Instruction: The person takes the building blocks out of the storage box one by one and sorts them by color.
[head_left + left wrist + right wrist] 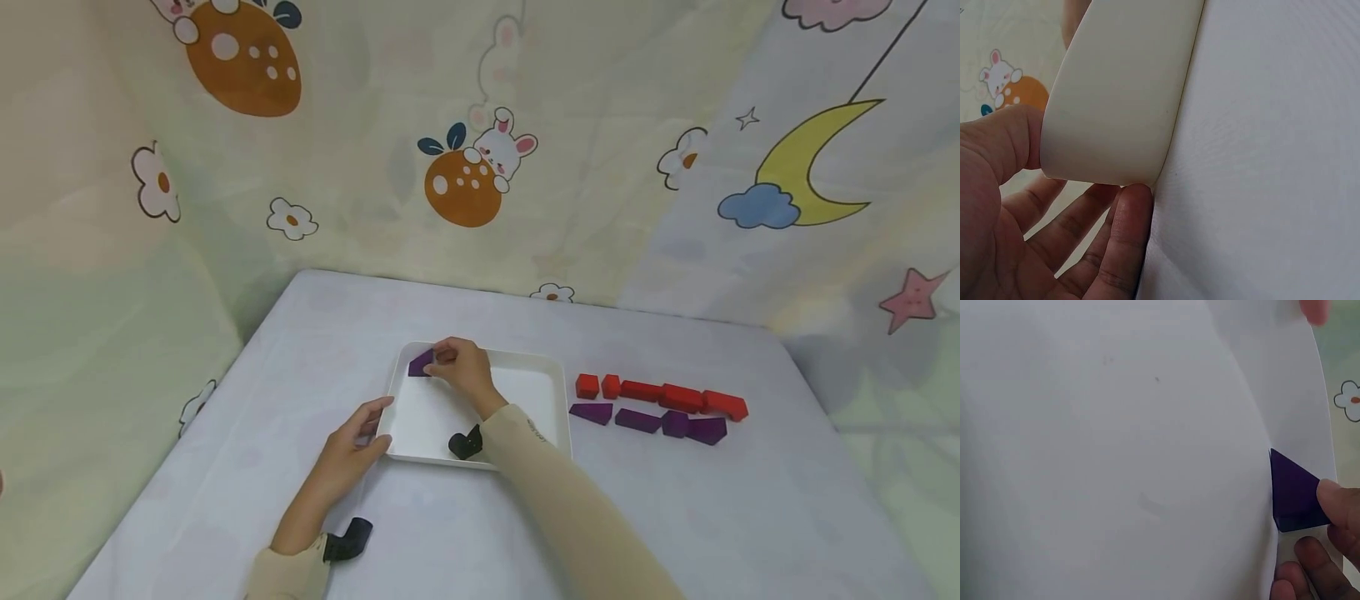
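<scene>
A dark purple angular block (421, 363) lies at the far left corner of the white tray (442, 408). My right hand (467, 371) pinches its edge between thumb and fingers; the right wrist view shows the block (1297, 494) against the tray wall with the thumb on one side. My left hand (347, 454) touches the tray's left side near the front corner, its fingers loosely bent. In the left wrist view the fingertips and thumb of that hand (1054, 231) rest against the tray's outer wall (1116, 94).
Right of the tray stand a row of several red blocks (641, 391) and, nearer, a row of several purple blocks (637, 420). A black wrist camera (348, 540) sits on the left wrist, another (466, 443) on the right. Patterned cloth hangs behind the white table (720, 517).
</scene>
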Demonstrator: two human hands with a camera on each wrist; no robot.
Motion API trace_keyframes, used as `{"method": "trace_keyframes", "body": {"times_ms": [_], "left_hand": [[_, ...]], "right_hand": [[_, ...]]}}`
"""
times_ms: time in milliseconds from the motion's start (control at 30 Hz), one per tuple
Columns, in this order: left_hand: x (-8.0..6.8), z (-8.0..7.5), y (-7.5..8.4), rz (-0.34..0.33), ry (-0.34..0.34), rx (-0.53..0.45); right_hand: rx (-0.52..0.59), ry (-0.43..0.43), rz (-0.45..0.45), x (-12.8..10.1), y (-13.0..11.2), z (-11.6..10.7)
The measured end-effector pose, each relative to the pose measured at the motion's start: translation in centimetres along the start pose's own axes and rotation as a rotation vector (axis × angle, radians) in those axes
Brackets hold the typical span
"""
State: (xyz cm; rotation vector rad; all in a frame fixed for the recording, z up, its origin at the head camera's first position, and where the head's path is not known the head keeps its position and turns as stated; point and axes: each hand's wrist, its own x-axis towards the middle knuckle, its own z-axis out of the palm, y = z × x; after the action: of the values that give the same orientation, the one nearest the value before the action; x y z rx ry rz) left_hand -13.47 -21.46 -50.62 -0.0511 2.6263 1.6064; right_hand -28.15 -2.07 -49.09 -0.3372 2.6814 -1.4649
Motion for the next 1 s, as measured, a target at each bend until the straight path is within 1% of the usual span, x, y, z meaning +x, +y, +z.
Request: {"method": "trace_keyframes", "body": {"times_ms": [67, 167, 300, 367, 500, 633, 767, 833, 933, 1000], "left_hand": [[0.0, 0.1, 0.1, 0.006, -0.007, 0.001], [-0.1, 0.2, 0.3, 0.015, -0.016, 0.006], [-0.1, 0.2, 0.4, 0.006, -0.022, 0.022], [-0.1, 0.1, 0.5, -0.004, -0.022, 0.029], [0.0, 0.0, 0.5, -0.005, -0.018, 0.04], [0.1, 0.0, 0.4, -0.012, -0.015, 0.051], [0.0, 0.1, 0.4, -0.027, -0.021, 0.051], [0.0, 0.1, 0.4, -0.032, -0.025, 0.052], [-0.1, 0.1, 0.5, -0.037, -0.032, 0.049], [-0.1, 0.1, 0.5, -0.041, -0.034, 0.048]], "right_hand": [[-0.004, 0.007, 0.003, -0.1, 0.1, -0.1], [0.011, -0.017, 0.021, -0.4, 0.1, -0.6], [0.068, -0.053, 0.039, -1.0, -0.4, -1.9], [0.11, -0.062, 0.032, -1.3, -0.8, -2.9], [0.184, -0.07, -0.012, -2.2, -1.6, -5.5], [0.23, -0.08, -0.089, -3.4, -1.5, -8.8], [0.258, -0.081, -0.177, -5.0, -0.4, -12.0], [0.266, -0.071, -0.203, -5.9, 0.4, -13.5], [0.267, -0.043, -0.21, -7.2, 1.7, -15.5], [0.244, -0.02, -0.187, -8.0, 2.5, -16.7]]}}
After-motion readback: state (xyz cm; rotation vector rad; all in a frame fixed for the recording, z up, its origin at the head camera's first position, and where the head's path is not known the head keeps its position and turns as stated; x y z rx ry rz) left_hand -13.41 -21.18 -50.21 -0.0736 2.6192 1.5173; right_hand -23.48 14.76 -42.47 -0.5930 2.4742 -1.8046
